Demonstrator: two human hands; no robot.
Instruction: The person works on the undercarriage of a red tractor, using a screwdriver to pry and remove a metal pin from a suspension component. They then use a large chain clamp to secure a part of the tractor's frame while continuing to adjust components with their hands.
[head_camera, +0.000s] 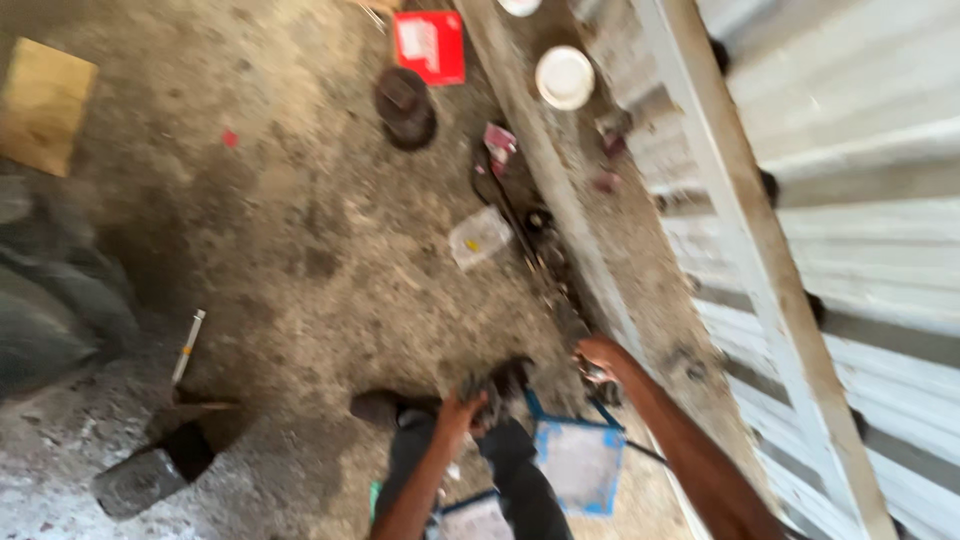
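I see the left hand (462, 410) with fingers curled shut around a dark, blurred object (495, 385), held low above the dirt floor (300, 250) near a dark shoe (378, 406). The right hand (598, 356) reaches toward small dark parts (603, 383) by the concrete ledge (560, 210); it appears to pinch one, but I cannot tell. A blue-rimmed tray (580, 462) lies just below.

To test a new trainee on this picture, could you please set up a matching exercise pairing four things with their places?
Things:
1. red box
2. white plate
3. wooden board
4. blue-edged bag

Places:
A. top left corner, on the ground
B. on the concrete ledge by the metal wall
C. bottom, between the person's arms
D. top middle, on the ground

Pairs: 1-D, 2-B, 3-A, 4-C
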